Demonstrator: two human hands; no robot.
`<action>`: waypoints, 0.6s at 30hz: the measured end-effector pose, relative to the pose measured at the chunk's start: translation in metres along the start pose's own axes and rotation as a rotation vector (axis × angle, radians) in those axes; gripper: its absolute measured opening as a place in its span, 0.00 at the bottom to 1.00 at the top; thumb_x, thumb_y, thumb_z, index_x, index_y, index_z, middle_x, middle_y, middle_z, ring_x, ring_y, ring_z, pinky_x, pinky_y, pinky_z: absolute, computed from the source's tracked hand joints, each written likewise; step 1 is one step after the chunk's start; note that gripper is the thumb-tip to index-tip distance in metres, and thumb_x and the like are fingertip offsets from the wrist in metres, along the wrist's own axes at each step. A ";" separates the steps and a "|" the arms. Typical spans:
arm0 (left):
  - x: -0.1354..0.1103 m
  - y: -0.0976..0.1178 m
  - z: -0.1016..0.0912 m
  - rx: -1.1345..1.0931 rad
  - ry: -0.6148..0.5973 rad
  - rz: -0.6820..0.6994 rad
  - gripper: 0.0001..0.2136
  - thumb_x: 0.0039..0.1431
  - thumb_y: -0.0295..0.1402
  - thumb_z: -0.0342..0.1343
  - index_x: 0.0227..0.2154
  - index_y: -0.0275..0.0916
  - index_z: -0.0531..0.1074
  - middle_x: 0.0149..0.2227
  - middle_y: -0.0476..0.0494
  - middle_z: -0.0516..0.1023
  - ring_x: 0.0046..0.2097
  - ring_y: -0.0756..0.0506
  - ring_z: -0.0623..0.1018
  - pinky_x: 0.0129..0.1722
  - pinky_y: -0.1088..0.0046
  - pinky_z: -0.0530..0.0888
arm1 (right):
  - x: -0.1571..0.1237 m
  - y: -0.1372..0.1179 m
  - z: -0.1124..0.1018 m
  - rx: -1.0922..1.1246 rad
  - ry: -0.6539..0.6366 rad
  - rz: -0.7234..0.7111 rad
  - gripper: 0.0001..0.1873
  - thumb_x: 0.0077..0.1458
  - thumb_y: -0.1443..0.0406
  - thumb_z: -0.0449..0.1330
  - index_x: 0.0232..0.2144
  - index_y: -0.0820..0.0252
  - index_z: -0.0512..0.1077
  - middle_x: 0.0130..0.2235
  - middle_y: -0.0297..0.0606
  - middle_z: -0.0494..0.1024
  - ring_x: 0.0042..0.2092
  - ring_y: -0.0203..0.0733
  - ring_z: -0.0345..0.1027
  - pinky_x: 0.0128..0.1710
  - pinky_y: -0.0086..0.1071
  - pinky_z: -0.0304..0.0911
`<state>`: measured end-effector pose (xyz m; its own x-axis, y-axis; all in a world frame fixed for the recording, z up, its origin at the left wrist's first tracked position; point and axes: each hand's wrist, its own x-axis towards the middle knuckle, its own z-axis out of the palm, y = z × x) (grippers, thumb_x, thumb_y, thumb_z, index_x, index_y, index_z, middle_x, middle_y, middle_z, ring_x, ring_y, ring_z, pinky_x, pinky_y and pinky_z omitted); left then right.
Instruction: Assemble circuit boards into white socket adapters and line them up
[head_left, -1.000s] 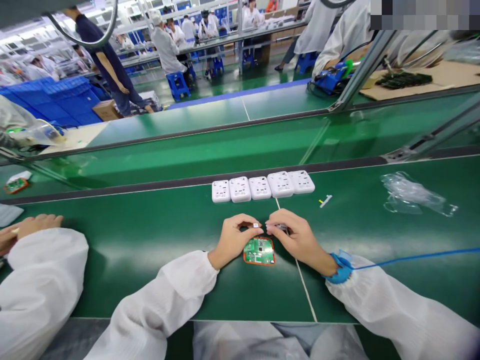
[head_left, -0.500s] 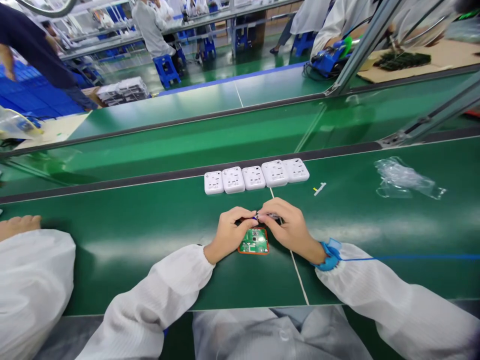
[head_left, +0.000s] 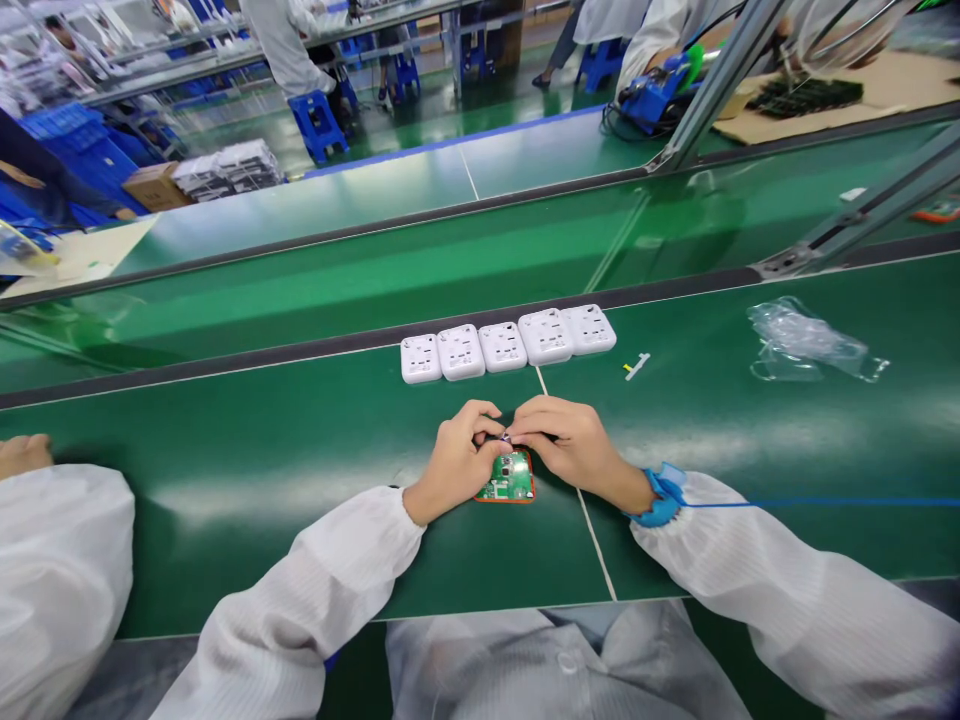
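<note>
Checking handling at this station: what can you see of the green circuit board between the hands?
The green circuit board is small and squarish, with a green face, dark chips, small pale components and an orange-red rim of unclear material. It lies flat on the green bench mat. The left hand and right hand hang over its far edge, hiding that part; whether they touch it is unclear.

Fingers [head_left: 486, 426] nearly hide the tiny pinched part [head_left: 505, 438].
</note>
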<state>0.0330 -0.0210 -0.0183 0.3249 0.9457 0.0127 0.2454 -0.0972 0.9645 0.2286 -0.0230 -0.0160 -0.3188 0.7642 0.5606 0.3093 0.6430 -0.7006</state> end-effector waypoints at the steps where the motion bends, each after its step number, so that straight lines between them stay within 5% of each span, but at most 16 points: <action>1: 0.000 0.001 0.000 0.018 -0.024 0.001 0.12 0.53 0.27 0.61 0.40 0.40 0.68 0.31 0.51 0.82 0.28 0.50 0.72 0.31 0.74 0.66 | -0.001 0.001 0.000 -0.004 -0.012 0.001 0.13 0.66 0.69 0.56 0.34 0.55 0.80 0.35 0.38 0.80 0.36 0.42 0.75 0.35 0.35 0.71; 10: -0.002 0.004 0.000 0.000 -0.046 -0.029 0.09 0.54 0.26 0.58 0.35 0.41 0.64 0.27 0.54 0.78 0.24 0.52 0.64 0.28 0.76 0.61 | -0.003 0.004 0.000 -0.036 -0.080 -0.053 0.14 0.69 0.68 0.54 0.39 0.54 0.80 0.37 0.38 0.81 0.37 0.41 0.75 0.37 0.33 0.71; 14: 0.001 0.005 -0.002 -0.067 -0.055 -0.028 0.09 0.56 0.31 0.60 0.37 0.41 0.65 0.28 0.53 0.77 0.26 0.52 0.66 0.28 0.76 0.62 | -0.002 0.001 -0.009 -0.030 -0.099 -0.009 0.11 0.70 0.65 0.55 0.46 0.54 0.78 0.42 0.40 0.81 0.42 0.44 0.75 0.42 0.36 0.72; 18: 0.003 0.009 -0.003 -0.015 -0.103 0.030 0.07 0.57 0.31 0.59 0.36 0.40 0.65 0.29 0.51 0.75 0.28 0.51 0.70 0.29 0.76 0.62 | -0.006 0.000 -0.009 -0.089 -0.106 -0.015 0.11 0.71 0.66 0.53 0.42 0.56 0.76 0.39 0.40 0.79 0.40 0.43 0.74 0.40 0.35 0.70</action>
<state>0.0332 -0.0181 -0.0090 0.4238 0.9056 0.0155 0.2203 -0.1197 0.9681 0.2385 -0.0266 -0.0157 -0.4152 0.7479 0.5179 0.3809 0.6599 -0.6477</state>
